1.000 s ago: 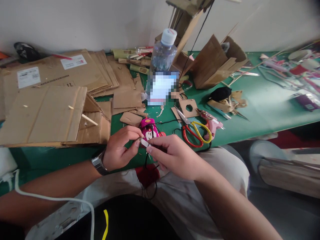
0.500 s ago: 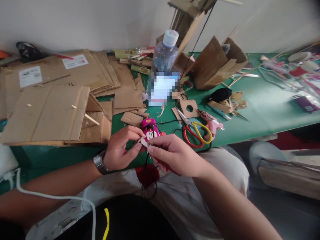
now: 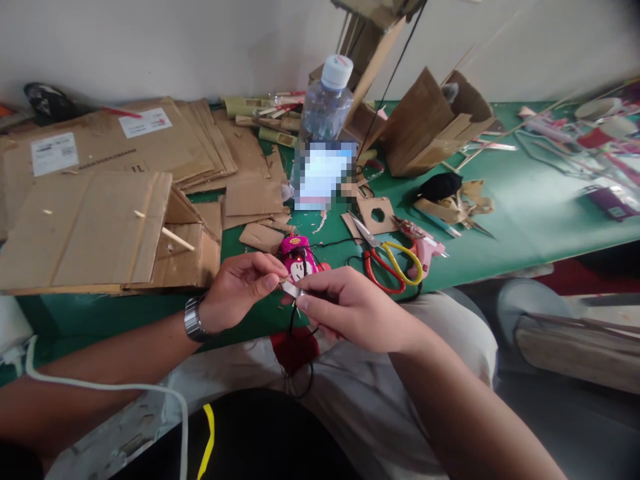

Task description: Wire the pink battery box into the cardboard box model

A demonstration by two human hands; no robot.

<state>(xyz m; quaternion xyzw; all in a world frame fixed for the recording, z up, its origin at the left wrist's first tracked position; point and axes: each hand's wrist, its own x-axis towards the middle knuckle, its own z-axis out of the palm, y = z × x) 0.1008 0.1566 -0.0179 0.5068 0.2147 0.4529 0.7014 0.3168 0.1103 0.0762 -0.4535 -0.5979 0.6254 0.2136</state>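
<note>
Between my hands is a small whitish strip (image 3: 291, 289), too small to name surely. My right hand (image 3: 345, 308) pinches it between thumb and fingers. My left hand (image 3: 245, 288), with a metal watch (image 3: 194, 319) at the wrist, has thumb and forefinger pinched at the strip's left end; what exactly they grip is too small to make out. Just beyond the fingertips lies a magenta device (image 3: 297, 257) with a white cartoon face, a small orange light and black cords. Scissors (image 3: 395, 267) with one red and one yellow handle lie right of my right hand.
A pink glue gun (image 3: 425, 252) lies beside the scissors. A cardboard box (image 3: 100, 233) with wooden sticks stands at left, flat cardboard (image 3: 195, 143) behind it. A plastic bottle (image 3: 327, 100) stands behind a blurred screen (image 3: 320, 177). Another cardboard piece (image 3: 420, 127) stands at back right.
My left thumb and forefinger have shifted slightly and closed nearer the strip's end. My right hand keeps its pinch on the strip. The whole view has moved a little.
</note>
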